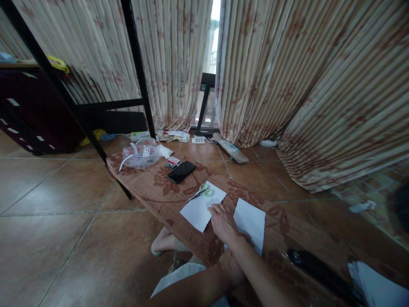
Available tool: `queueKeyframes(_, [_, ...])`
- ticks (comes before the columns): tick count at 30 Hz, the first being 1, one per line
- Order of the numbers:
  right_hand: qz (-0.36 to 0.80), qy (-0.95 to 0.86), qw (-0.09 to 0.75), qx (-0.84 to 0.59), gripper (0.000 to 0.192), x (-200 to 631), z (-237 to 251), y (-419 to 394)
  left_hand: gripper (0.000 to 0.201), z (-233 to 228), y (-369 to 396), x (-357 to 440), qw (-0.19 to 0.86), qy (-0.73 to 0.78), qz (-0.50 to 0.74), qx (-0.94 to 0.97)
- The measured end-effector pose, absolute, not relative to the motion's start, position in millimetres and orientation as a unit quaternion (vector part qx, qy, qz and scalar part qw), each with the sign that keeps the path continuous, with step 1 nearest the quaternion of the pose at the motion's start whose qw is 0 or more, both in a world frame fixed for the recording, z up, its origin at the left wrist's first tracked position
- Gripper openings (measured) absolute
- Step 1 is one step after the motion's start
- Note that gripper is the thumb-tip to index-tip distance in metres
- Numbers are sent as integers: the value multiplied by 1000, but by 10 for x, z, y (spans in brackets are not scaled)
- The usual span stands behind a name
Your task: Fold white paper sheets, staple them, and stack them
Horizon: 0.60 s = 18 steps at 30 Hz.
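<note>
Right hand point(223, 221) flat at centre frame, fingers spread, gripping nothing, pressing paper point(201, 209) already in two sheets; scissors point(202, 192) idle above; left hand hidden.

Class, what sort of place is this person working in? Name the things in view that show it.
Probably a room in a home: floor-length patterned curtains over a window, a brown tiled floor, and a woven floral mat where one hand rests beside white paper.
</note>
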State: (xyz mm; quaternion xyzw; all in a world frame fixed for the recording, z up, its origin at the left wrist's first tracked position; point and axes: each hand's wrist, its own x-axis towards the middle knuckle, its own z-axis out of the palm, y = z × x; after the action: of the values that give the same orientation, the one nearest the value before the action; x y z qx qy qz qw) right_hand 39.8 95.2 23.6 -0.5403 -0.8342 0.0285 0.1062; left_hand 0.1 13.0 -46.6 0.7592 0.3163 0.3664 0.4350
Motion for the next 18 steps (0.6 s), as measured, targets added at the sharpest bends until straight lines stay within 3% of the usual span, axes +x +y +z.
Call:
queueKeyframes(10, [10, -822, 141, -551, 30, 389, 279, 999, 52, -543, 143, 27, 356, 281, 407, 793])
queueKeyframes(18, [63, -783, 327, -525, 36, 420, 237, 890, 55, -437, 149, -1, 339, 266, 387, 815])
